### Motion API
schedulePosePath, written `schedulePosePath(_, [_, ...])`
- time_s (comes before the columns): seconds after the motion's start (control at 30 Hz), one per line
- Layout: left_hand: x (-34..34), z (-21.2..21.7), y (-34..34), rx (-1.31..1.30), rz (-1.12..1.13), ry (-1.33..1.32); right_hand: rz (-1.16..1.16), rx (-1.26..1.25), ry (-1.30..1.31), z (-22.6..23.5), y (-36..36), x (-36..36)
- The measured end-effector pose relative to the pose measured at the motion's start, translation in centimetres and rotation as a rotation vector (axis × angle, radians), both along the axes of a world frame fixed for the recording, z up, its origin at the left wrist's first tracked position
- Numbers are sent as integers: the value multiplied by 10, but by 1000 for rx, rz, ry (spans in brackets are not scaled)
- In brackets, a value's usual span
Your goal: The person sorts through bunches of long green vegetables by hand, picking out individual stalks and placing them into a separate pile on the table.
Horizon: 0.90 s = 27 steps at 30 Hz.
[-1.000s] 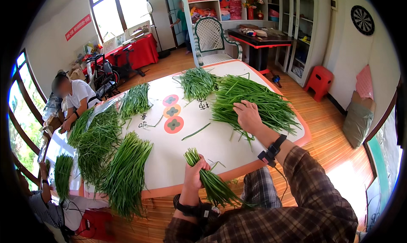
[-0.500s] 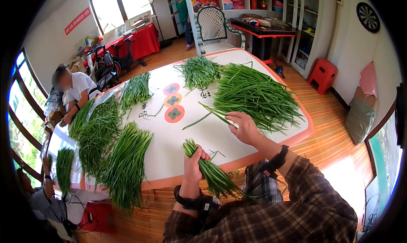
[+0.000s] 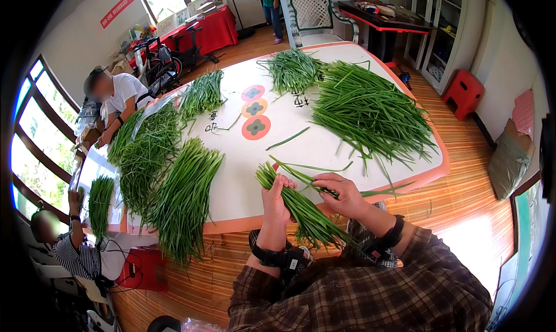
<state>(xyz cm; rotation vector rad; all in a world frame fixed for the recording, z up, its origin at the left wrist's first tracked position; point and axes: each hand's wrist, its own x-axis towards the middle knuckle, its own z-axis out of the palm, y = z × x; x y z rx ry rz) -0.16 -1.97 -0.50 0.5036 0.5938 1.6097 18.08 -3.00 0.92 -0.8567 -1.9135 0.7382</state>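
My left hand (image 3: 278,200) is closed around a bunch of garlic chives (image 3: 315,221), held tilted over the table's near edge with its cut ends toward the table and leaf tips hanging toward my lap. Close to its right, my right hand (image 3: 343,194) pinches a few loose garlic chive stalks (image 3: 295,174), their pale ends reaching across beside the bunch. A large pile of garlic chives (image 3: 370,115) lies to the right on the white table (image 3: 234,184). Another thick pile of garlic chives (image 3: 184,199) lies left of my left hand, its tips over the near edge.
A tangled heap of greens (image 3: 145,161) and smaller bunches (image 3: 201,94) lie farther left; another bunch (image 3: 292,71) is at the far side. Co-workers in a white shirt (image 3: 126,93) and a striped shirt (image 3: 78,257) sit at the left. A chair (image 3: 313,10) stands behind the table.
My right hand has come down from over the table to beside the bunch, bringing its stalks along. The left hand still grips the bunch. The whole view has shifted.
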Motion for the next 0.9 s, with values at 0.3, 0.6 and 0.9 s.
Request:
schedulePosePath(0.3, [-2,-2,0,-94,34,64,-10,253,-252,0,-4,2])
schedulePosePath(0.6, [-5,-3,-4,44,-138,-143,-200,197,-358,10,31,74])
schedulePosePath(0.9, [-13,4,-3,23,-401,-120,-464,390,-575,31,104,77])
